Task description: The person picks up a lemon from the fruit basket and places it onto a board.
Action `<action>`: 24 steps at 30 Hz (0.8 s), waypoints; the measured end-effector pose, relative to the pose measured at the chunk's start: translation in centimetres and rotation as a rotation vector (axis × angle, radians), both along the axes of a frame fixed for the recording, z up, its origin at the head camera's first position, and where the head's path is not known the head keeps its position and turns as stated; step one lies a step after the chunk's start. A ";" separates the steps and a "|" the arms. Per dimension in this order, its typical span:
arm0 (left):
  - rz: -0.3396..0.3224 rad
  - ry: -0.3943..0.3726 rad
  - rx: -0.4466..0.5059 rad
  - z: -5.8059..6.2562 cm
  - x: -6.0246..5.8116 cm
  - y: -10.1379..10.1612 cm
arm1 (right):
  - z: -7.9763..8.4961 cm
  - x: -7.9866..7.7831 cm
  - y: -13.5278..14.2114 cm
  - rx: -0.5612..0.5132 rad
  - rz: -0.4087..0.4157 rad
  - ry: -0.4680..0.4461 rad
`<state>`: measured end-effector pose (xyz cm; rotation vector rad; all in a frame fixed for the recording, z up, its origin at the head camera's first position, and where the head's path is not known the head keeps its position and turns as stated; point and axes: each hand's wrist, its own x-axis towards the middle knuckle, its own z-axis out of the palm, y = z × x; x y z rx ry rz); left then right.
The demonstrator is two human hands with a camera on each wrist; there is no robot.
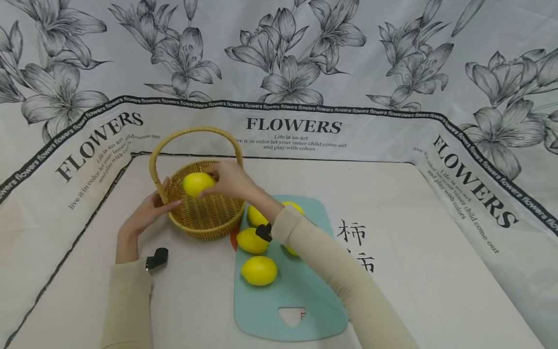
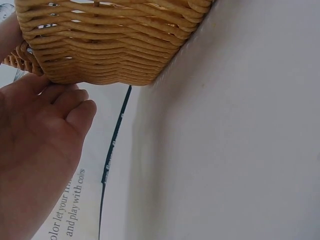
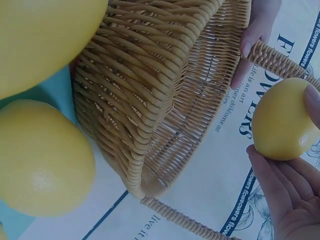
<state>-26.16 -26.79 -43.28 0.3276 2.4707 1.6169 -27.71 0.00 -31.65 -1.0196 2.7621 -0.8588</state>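
A wicker basket (image 1: 209, 233) with a tall arched handle stands at the back left of the table, its visible inside bare. My left hand (image 1: 146, 213) holds its left side by the foot of the handle, thumb on the rim. In the left wrist view, that hand's curled fingers (image 2: 80, 112) lie against the outside of the weave (image 2: 115, 60). Over the basket's opening, my right hand (image 1: 233, 182) pinches a yellow lemon (image 1: 198, 184) between thumb and fingers. The right wrist view shows this lemon (image 3: 282, 120) apart from the wicker.
A light blue cutting board (image 1: 301, 288) lies right of the basket, with several lemons (image 1: 259, 270) on it, some partly covered by my right sleeve (image 1: 335, 271). Something orange (image 1: 234, 238) peeks out between basket and board. A flower-printed cloth (image 1: 292, 77) rises behind the table.
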 end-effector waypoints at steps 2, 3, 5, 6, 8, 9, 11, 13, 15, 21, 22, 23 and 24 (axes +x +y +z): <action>0.002 -0.002 -0.003 0.0 0.0 0.0 | 0.0 0.3 0.3 -0.004 0.003 0.009; 0.003 -0.001 -0.003 0.0 0.0 0.0 | -0.1 0.5 0.4 -0.007 0.005 0.012; 0.005 0.000 -0.007 0.0 0.0 0.0 | -0.1 0.8 0.8 -0.008 0.003 0.017; 0.005 0.001 -0.007 0.0 0.0 0.0 | -0.1 0.9 0.9 -0.011 0.003 0.016; 0.005 -0.001 -0.010 0.0 0.0 -0.1 | -0.2 1.2 1.2 -0.021 -0.001 0.007; 0.005 -0.002 -0.011 0.0 0.0 -0.1 | -0.2 1.4 1.4 -0.026 0.000 0.002; 0.008 -0.006 -0.015 0.0 -0.1 -0.1 | -0.2 1.7 1.7 -0.038 0.003 -0.011; 0.010 -0.009 -0.015 -0.1 -0.1 -0.2 | -0.2 2.1 2.0 -0.054 0.011 -0.020; 0.014 -0.011 -0.016 -0.1 -0.1 -0.2 | -0.1 2.5 2.3 -0.069 0.025 -0.019; 0.018 -0.014 -0.016 -0.1 -0.1 -0.1 | -0.2 3.6 3.2 -0.103 0.035 -0.027; 0.019 -0.014 -0.017 -0.1 0.0 -0.1 | -0.2 3.8 3.3 -0.107 0.035 -0.031; 0.020 -0.014 -0.017 -0.1 0.0 -0.1 | -0.2 4.0 3.5 -0.110 0.034 -0.035; 0.019 -0.012 -0.016 -0.1 0.0 0.0 | -0.1 4.3 3.7 -0.112 0.035 -0.038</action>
